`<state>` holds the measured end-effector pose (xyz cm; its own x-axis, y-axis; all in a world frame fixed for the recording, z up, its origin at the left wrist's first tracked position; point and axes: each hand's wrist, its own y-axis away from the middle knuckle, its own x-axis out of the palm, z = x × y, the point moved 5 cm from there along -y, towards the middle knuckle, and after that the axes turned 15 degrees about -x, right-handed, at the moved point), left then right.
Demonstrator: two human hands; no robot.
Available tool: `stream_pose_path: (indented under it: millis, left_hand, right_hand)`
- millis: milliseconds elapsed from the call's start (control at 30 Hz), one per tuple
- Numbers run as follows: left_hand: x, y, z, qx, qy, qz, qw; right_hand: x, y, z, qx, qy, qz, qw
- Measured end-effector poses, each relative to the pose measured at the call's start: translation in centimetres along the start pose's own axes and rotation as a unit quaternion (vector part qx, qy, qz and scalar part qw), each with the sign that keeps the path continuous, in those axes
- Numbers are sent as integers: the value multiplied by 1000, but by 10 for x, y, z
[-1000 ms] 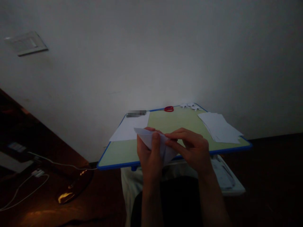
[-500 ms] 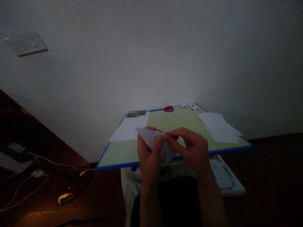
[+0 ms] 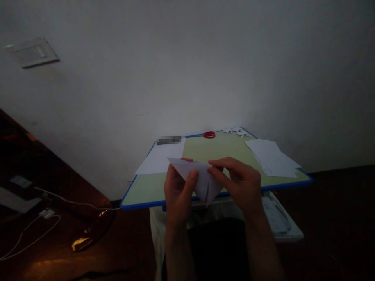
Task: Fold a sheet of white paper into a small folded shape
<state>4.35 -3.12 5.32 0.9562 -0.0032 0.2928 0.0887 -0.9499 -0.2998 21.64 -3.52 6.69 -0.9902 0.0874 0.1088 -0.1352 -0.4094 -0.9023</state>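
Both my hands hold a folded white paper triangle (image 3: 202, 177) above the near edge of a small green table with a blue rim (image 3: 146, 187). My left hand (image 3: 177, 193) grips the paper's left side, thumb pressed on its front. My right hand (image 3: 241, 183) pinches the top right edge between thumb and fingertips. The paper's point hangs downward between the hands.
On the table lie a white sheet (image 3: 161, 158) at the left, a stack of white sheets (image 3: 272, 158) at the right, a red ring (image 3: 209, 134) and small paper cut-outs (image 3: 236, 131) at the far edge. White cables (image 3: 43, 214) trail over the dark surface at left. A wall rises behind.
My left hand has slid a little down and left along the paper. More of the folded triangle shows now, with its point lower. My right hand shifted slightly right.
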Motion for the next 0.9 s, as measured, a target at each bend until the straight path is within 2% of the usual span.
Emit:
stream_pose_path:
  millis: [400,667,800,900]
  left_hand:
    - [-5,-2,4,0,-4,-12,1000]
    - [-8,0,-7,38,5,-99,994]
    - [-5,2,-15,73,25,-120,990]
    - [-6,2,-16,70,61,-133,987]
  right_hand:
    - [-1,1,-3,6,14,12,1000]
    - [2,0,1,-21,0,32,999]
    - [4,0,2,-26,-1,52,998]
    - [4,0,2,-25,-2,62,998]
